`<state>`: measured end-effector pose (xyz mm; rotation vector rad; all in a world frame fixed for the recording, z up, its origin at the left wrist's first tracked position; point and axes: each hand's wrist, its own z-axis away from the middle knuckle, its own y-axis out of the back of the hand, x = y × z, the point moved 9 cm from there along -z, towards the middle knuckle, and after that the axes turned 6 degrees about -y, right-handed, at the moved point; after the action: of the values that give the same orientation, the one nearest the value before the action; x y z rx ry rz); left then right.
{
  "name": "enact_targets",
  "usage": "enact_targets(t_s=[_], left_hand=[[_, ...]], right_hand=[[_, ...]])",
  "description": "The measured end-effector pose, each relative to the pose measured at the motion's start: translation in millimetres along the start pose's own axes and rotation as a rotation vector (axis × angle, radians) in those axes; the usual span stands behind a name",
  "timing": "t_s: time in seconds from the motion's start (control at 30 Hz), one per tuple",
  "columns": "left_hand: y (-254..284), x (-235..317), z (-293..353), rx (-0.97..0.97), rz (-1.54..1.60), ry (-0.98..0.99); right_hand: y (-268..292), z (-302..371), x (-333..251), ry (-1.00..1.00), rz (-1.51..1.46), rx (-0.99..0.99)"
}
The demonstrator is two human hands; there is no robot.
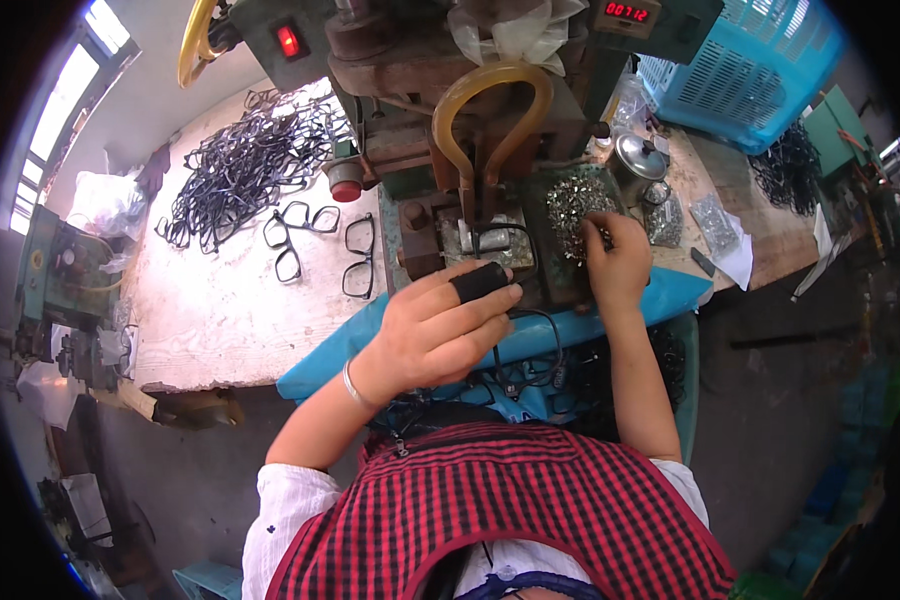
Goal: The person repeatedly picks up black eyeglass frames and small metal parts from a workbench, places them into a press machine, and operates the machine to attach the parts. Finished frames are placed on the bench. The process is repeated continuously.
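A worn white workbench (220,310) carries a green press machine (440,120). Just below the press, the left hand (435,330) pinches a black eyeglass frame (515,262) — right of it, the right hand (618,262) picks, fingertips closed, in a tray of small metal parts (570,205).
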<state>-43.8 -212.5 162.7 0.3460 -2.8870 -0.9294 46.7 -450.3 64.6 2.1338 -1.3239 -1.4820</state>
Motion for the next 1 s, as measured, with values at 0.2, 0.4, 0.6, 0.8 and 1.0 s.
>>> enact_targets(t_s=[0.2,0.4,0.6,0.8,1.0], left_hand=[[81,-5,41,0.12,-0.496,0.273],[170,-157,165,0.293,-0.535,0.965],[121,-220,327,-0.158,-0.677,1.611],[116,-199,341,0.266,-0.163,1.537],[81,-183,246,0.495,0.341,1.18]], right_hand=[[22,6,9,0.005,-0.009,0.145],[8,-5,-13,-0.01,-0.088,0.058],[19,8,16,-0.11,-0.082,0.102],[36,21,29,-0.279,-0.316,-0.003],[-8,-17,-95,-0.141,-0.752,-0.459]])
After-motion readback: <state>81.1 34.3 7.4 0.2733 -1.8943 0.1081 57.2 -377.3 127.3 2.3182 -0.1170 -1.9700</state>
